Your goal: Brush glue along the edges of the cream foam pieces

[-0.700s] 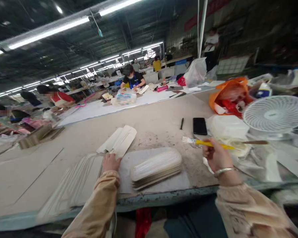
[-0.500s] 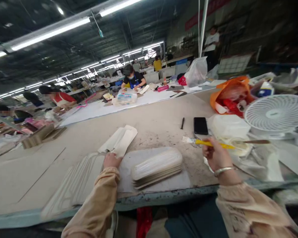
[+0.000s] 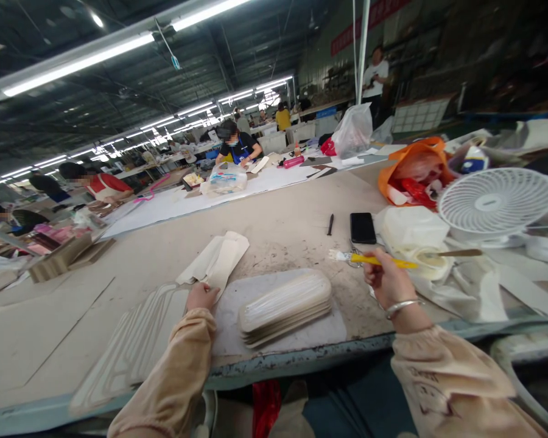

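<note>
My left hand (image 3: 201, 297) is closed on the near edge of a cream strip (image 3: 226, 258), which lies in a small loose pile; the fingertips are partly hidden. My right hand (image 3: 389, 281) grips a brush (image 3: 371, 260) by its yellow handle, the whitish bristles pointing left above the table. Between the hands, a stack of long round-ended cream pieces (image 3: 285, 304) rests on a white sheet (image 3: 338, 322). More flat cream pieces (image 3: 132, 340) lie fanned out left of my left hand. Right of the brush stands a tub (image 3: 432, 267) of pale paste with a brown stick across it.
A black phone (image 3: 362, 228) and a dark pen-like tool (image 3: 330, 224) lie beyond the brush. At the right are a white fan (image 3: 497, 204), an orange bag (image 3: 388, 179) and cream scraps (image 3: 493, 298). Cardboard pieces (image 3: 64, 258) sit at the left. Several people work at tables behind.
The view has shifted slightly, moving the scene a little to the left. My left hand stays at the cream strip and my right hand still holds the brush.
</note>
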The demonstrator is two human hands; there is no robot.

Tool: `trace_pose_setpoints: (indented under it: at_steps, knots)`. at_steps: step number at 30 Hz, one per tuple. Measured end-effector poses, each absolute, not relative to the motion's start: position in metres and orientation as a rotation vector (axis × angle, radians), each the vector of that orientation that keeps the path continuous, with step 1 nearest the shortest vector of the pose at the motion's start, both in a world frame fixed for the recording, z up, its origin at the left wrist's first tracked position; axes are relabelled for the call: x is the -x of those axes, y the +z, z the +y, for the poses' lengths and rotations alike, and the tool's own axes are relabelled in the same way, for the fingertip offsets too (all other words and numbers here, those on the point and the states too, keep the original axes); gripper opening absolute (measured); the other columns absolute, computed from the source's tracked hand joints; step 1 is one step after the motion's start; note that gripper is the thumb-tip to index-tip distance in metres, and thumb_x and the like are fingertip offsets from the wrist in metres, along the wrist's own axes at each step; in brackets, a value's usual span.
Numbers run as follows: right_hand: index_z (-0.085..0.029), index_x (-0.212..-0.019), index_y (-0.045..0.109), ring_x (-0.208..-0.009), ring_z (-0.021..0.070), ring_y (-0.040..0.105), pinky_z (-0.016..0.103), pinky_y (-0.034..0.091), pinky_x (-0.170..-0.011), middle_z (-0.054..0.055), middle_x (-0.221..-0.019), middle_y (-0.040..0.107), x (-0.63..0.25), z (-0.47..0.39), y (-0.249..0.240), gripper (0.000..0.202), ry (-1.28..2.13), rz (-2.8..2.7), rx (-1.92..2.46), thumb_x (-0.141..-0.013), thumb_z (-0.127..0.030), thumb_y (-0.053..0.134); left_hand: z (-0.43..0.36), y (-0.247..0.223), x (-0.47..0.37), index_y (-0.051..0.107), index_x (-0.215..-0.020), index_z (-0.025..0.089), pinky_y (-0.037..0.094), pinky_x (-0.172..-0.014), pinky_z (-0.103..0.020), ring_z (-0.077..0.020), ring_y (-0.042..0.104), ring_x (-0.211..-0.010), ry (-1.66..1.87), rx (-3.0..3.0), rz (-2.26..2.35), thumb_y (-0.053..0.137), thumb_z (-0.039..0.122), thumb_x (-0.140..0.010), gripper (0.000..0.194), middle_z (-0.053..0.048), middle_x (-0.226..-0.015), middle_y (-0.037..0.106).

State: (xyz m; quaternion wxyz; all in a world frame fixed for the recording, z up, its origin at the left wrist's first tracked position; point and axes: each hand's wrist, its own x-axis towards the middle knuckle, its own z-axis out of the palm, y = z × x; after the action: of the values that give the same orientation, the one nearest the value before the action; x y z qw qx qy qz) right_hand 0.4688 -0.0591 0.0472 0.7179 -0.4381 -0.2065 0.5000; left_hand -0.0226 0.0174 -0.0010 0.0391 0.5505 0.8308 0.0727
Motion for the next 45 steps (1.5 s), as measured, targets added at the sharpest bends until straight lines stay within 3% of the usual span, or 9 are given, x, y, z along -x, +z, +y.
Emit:
trace_pose_setpoints:
  at_steps: [5,11,18,24,35,42,45]
  knots:
    - [-0.017,-0.077,0.065,-0.040,0.0055,0.038,0.015,0.029,-0.036,-0.005,-0.047,0.050,-0.469,-0.058,0.045,0.045,1.120,-0.462,0.972,-0.060,-0.055,0.081,0.011,-0.006,0.024,0.068,-0.082,0.019,0.048,-0.071,-0.031,-0.0260,0.068,-0.088,0.294,-1.721,2.566,0.054,0.040,-0.082,0.025,-0.009,-0.088,0.073]
    - [-0.017,-0.076,0.064,-0.040,0.0051,0.036,0.015,0.028,-0.035,-0.005,-0.046,0.048,-0.467,-0.058,0.047,0.046,1.110,-0.467,0.978,-0.060,-0.056,0.081,0.007,-0.001,0.023,0.068,-0.078,0.019,0.047,-0.067,-0.031,-0.0258,0.067,-0.083,0.338,-1.833,2.560,0.050,0.039,-0.085,0.028,-0.009,-0.081,0.072]
    - [-0.017,-0.077,0.065,-0.041,0.0060,0.038,0.016,0.028,-0.036,-0.004,-0.049,0.050,-0.464,-0.057,0.047,0.043,1.114,-0.487,0.959,-0.060,-0.054,0.080,-0.004,0.013,0.023,0.067,-0.088,0.017,0.049,-0.082,-0.033,-0.0257,0.065,-0.095,0.263,-2.067,2.479,0.045,0.036,-0.087,0.029,-0.011,-0.093,0.070]
    - [-0.017,-0.076,0.064,-0.040,0.0060,0.036,0.017,0.026,-0.035,-0.004,-0.047,0.049,-0.460,-0.058,0.046,0.042,1.121,-0.488,0.978,-0.060,-0.053,0.080,-0.007,0.007,0.010,0.067,-0.106,0.012,0.045,-0.097,-0.044,-0.0352,0.059,-0.114,0.048,-2.197,2.370,0.060,0.035,-0.077,0.038,-0.020,-0.115,0.066]
    - [-0.019,-0.075,0.064,-0.040,0.0065,0.037,0.018,0.027,-0.035,-0.004,-0.050,0.050,-0.460,-0.059,0.046,0.038,1.091,-0.510,0.993,-0.064,-0.053,0.077,-0.004,0.016,0.003,0.073,-0.095,0.012,0.050,-0.089,-0.043,-0.0365,0.066,-0.102,-0.203,-2.190,2.230,0.056,0.043,-0.079,0.038,-0.021,-0.105,0.070]
    - [-0.018,-0.077,0.064,-0.041,0.0057,0.037,0.017,0.028,-0.036,-0.004,-0.050,0.050,-0.464,-0.059,0.043,0.039,1.086,-0.505,0.971,-0.064,-0.052,0.077,-0.004,0.023,0.006,0.073,-0.072,0.019,0.050,-0.079,-0.038,-0.0317,0.068,-0.091,-0.184,-2.149,2.255,0.051,0.031,-0.081,0.026,-0.014,-0.088,0.074]
    - [-0.018,-0.077,0.064,-0.040,0.0058,0.037,0.017,0.028,-0.036,-0.005,-0.049,0.050,-0.465,-0.059,0.044,0.040,1.080,-0.506,0.978,-0.064,-0.053,0.077,-0.008,0.034,0.008,0.070,-0.074,0.020,0.049,-0.074,-0.034,-0.0280,0.069,-0.087,-0.113,-2.125,2.340,0.047,0.027,-0.084,0.026,-0.011,-0.087,0.074]
